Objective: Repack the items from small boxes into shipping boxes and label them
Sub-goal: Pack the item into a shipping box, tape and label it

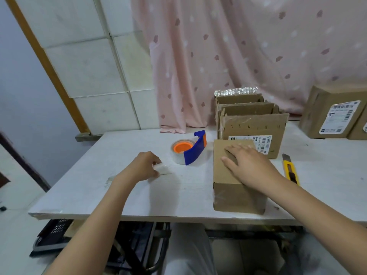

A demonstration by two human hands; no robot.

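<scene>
A small closed cardboard box (228,192) stands on the white table (119,195) at the right. My right hand (250,165) lies flat on its top, fingers spread. My left hand (146,165) hovers over the table to the left, with its fingers pinched on a small pale strip that looks like clear tape (161,168). Beyond it sits a clear tape roll (181,153) with an orange core in a blue dispenser. Behind the small box stands an open cardboard box (256,127) with a printed label.
A yellow utility knife (290,169) lies right of the small box. Two sealed labelled boxes (333,114) sit at the far right. A pink curtain (238,56) hangs behind. Black crates (57,235) are under the table.
</scene>
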